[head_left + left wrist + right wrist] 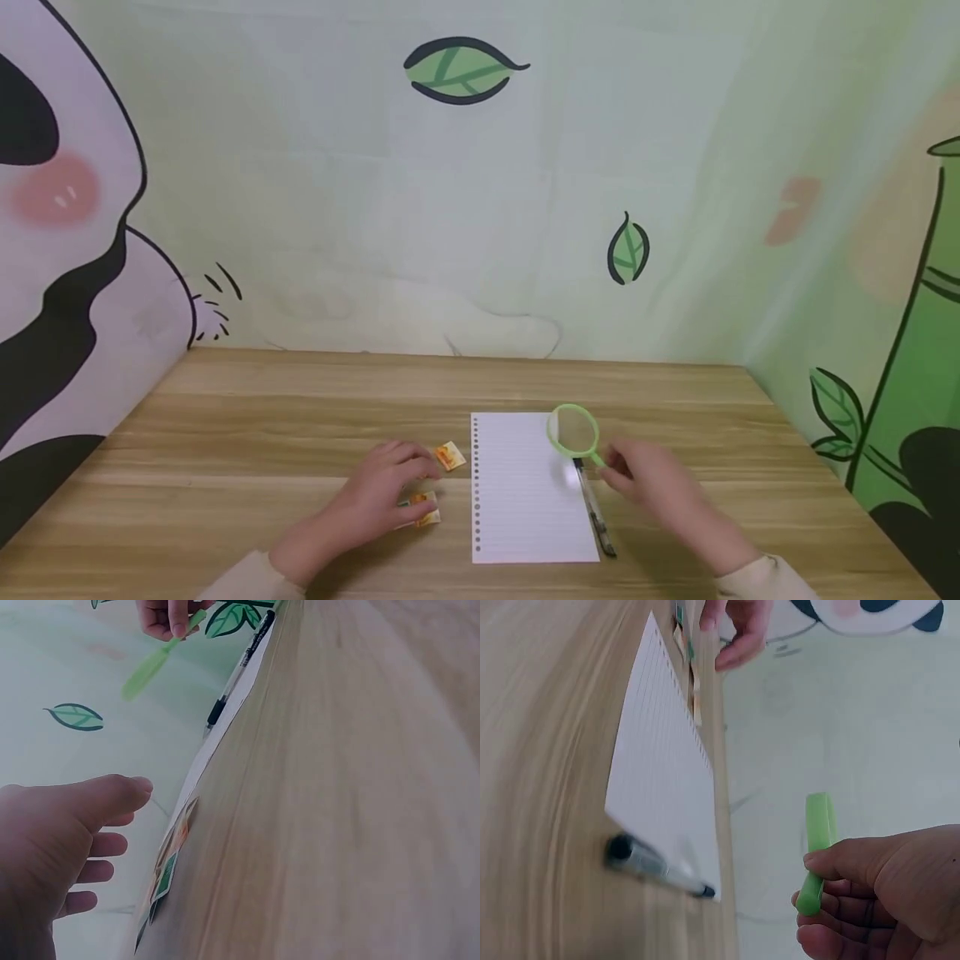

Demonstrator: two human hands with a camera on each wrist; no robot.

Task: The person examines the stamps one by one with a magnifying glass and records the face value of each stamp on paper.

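Fingers [841, 909] of the right hand [660, 486] grip a light-green round magnifying glass [573, 430], best held level over white lined paper [525, 500]; left hand [375, 492], relaxed and empty, hovers by small orange printed cards [450, 456]

Paper [521, 500] on table [300, 400]; pen [593, 504] along right edge; cards [451, 456] left.

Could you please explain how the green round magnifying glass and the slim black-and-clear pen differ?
The green round magnifying glass is held aloft by the person's right hand; the slim black-and-clear pen lies flat, untouched. The magnifying glass widens into a ring; the pen is a straight stick. The magnifying glass is green; the pen mixes clear and black. Both are nearer the right hand than the left hand.
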